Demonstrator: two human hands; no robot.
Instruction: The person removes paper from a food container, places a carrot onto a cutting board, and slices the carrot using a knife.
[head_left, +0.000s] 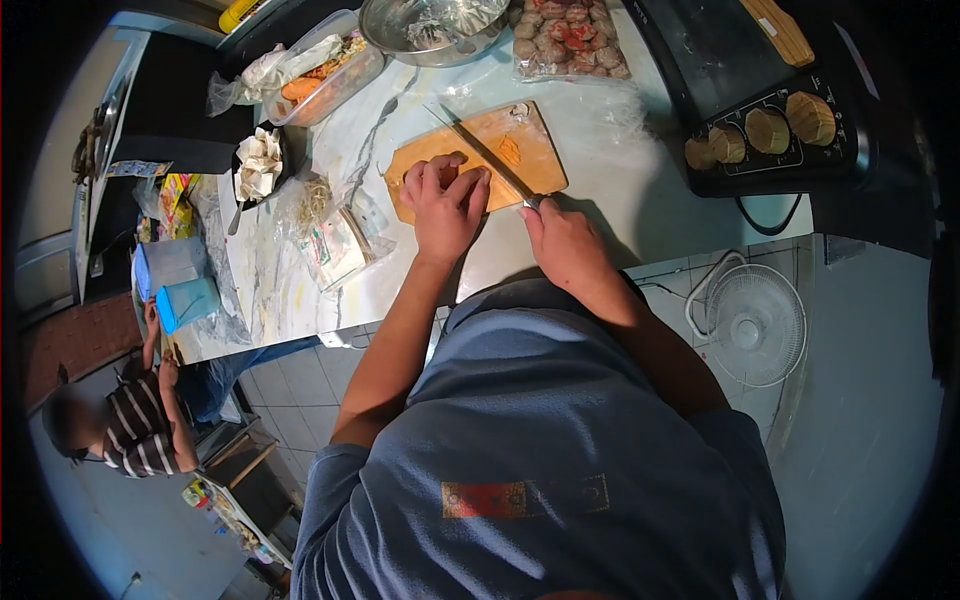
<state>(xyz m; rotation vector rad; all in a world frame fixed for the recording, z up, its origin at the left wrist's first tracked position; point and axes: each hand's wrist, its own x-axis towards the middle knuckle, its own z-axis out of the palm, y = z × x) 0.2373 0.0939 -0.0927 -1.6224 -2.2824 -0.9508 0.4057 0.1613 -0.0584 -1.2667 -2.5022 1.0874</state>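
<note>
A wooden cutting board [545, 170] lies at a slant on the marble-patterned table. My right hand [568, 245] grips the handle of a knife [480, 147], whose long blade runs up and left across the board. My left hand [445, 212] presses down on the board left of the blade, its fingers curled over something dark and reddish, mostly hidden, which I cannot make out. Right of the blade sits a small pile of thin orange slices [509, 150], carrot by their look. A small pale scrap [520, 110] rests near the board's far edge.
Along the back stand a plastic container [350, 82] with orange vegetables, a metal bowl [400, 45] and a bag of brown balls [570, 45]. A black cooker with knobs [765, 130] is right, a fan [745, 325] below. Another person [140, 430] is at left.
</note>
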